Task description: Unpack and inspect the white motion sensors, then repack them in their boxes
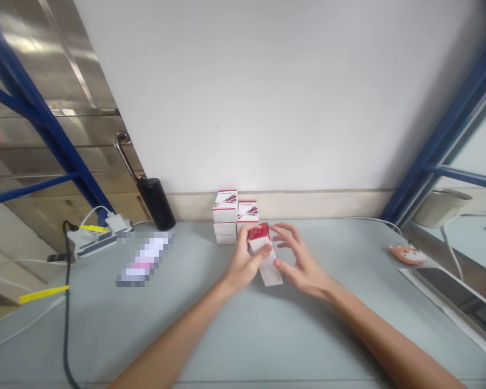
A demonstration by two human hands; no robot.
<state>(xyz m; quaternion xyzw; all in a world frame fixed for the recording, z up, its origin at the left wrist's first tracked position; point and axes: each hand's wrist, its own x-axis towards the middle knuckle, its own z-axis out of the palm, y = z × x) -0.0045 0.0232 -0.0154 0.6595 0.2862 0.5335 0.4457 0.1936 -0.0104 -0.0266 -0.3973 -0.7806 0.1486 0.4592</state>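
Observation:
My left hand (245,261) is closed around a white box (270,270) with a red end, its thumb across the front face. The box is tilted, with its red end pointing away from me. To its right, my right hand (302,265) has its fingers spread, with fingertips close to or lightly against the box's side. Just behind my hands stand white boxes with red edges: a stack (225,213) on the left and a lower stack (248,211) beside it, partly hidden by my left hand.
On the grey table (210,335), a blurred-out flat object (146,259), a power strip (101,240) and a black cylinder (156,204) lie to the left. An orange item (407,254) and a dark tablet-like device (457,292) are on the right. Blue frames flank the wall.

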